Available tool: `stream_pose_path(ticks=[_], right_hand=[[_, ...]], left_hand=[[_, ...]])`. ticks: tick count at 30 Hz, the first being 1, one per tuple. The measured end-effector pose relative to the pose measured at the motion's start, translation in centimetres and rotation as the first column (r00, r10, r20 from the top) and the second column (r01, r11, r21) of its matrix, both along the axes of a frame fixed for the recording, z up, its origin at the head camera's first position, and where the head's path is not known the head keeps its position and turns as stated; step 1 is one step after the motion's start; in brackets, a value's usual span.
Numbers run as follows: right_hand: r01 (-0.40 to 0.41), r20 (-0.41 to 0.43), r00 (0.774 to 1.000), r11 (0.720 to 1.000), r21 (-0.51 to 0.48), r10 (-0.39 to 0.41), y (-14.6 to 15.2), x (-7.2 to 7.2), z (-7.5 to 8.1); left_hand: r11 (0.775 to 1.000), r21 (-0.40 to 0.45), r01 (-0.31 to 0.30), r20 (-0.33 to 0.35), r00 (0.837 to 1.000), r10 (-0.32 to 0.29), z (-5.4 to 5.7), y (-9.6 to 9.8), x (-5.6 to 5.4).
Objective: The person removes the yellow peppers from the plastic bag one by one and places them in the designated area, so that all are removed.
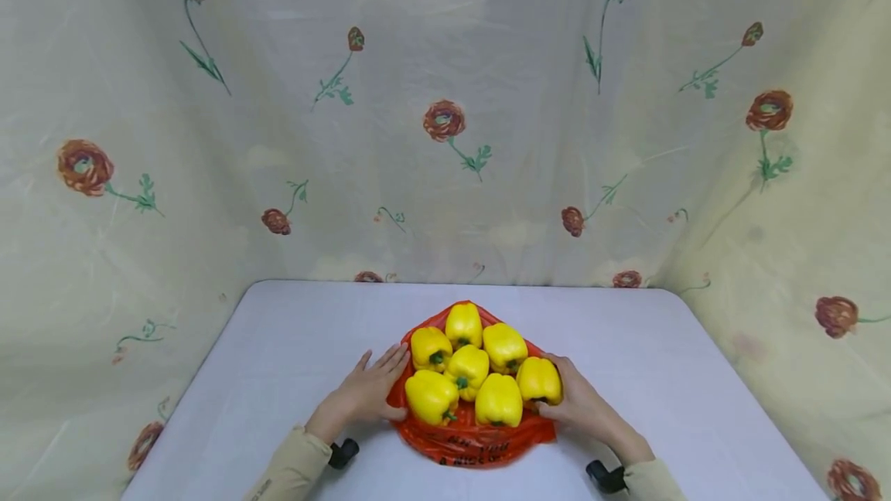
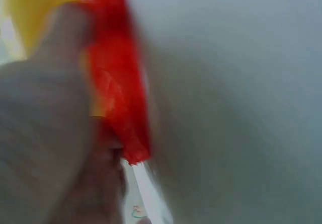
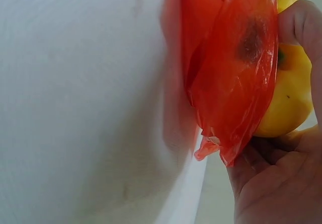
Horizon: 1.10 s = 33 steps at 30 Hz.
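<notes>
- Gathering at the centre of a white table (image 1: 313, 331), seven yellow peppers (image 1: 467, 366) sit on and within the crumpled red bag (image 1: 445, 443), whose rim shows around them.
- The left hand (image 1: 376, 389) lies at the bag's left edge, fingers straight and close together, thumb apart; whether its fingertips press the film cannot be told.
- The right hand (image 1: 574, 400) grips the rightmost pepper (image 1: 539, 380), thumb at the front and fingers behind; the right wrist view shows the fingers partly covered by this pepper and the bag.
- In the left wrist view, motion blur softens hand, bag and pepper alike; the pepper is cut by the frame.
- Dark lettering on the bag's near side is folded and only partly legible; in the right wrist view it is reduced to a dark smudge.
- Beige sleeves (image 1: 292, 466) run out of the lower frame; a black wrist device (image 1: 344, 453) shows at each cuff.
- The table has rounded far corners, its near edge cut off.
- Pale curtains (image 1: 515, 215) printed with rust-red flowers and green stems enclose the back and sides.
</notes>
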State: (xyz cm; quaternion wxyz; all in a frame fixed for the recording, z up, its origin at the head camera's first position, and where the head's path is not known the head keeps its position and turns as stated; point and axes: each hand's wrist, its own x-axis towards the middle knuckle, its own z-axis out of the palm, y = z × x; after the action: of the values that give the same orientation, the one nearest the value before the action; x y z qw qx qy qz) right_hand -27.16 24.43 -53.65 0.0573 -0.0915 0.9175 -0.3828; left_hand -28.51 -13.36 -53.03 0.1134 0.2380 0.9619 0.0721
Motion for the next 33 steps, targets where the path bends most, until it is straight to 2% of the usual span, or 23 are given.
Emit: stream_pose_path(ticks=[3, 6, 13, 25, 33], right_hand=[[0.007, 0.005, 1.000, 1.000, -0.014, -0.007, 0.1, 0.0, -0.2], [0.017, 0.016, 1.000, 0.999, -0.028, -0.017, 0.2, -0.1, -0.3], [0.021, 0.031, 0.999, 0.999, -0.048, -0.019, 0.9, -0.4, -0.8], [-0.039, 0.036, 0.998, 0.993, -0.107, 0.043, 1.3, -0.6, -0.4], [-0.031, 0.055, 0.998, 0.993, -0.117, 0.038, 1.5, -0.9, -0.6]], left_hand=[[1.000, 0.010, 0.012, -0.037, 0.999, -0.012, -1.0, -0.3, 0.3], [1.000, 0.017, 0.018, -0.062, 0.998, -0.017, -1.4, -0.4, 0.5], [0.999, 0.042, 0.021, -0.047, 0.999, -0.019, -1.0, -0.3, 0.6], [0.999, 0.036, -0.005, -0.005, 1.000, 0.006, -0.9, -0.6, 0.4], [0.999, 0.046, -0.009, 0.009, 1.000, 0.008, -0.6, -0.4, 0.3]])
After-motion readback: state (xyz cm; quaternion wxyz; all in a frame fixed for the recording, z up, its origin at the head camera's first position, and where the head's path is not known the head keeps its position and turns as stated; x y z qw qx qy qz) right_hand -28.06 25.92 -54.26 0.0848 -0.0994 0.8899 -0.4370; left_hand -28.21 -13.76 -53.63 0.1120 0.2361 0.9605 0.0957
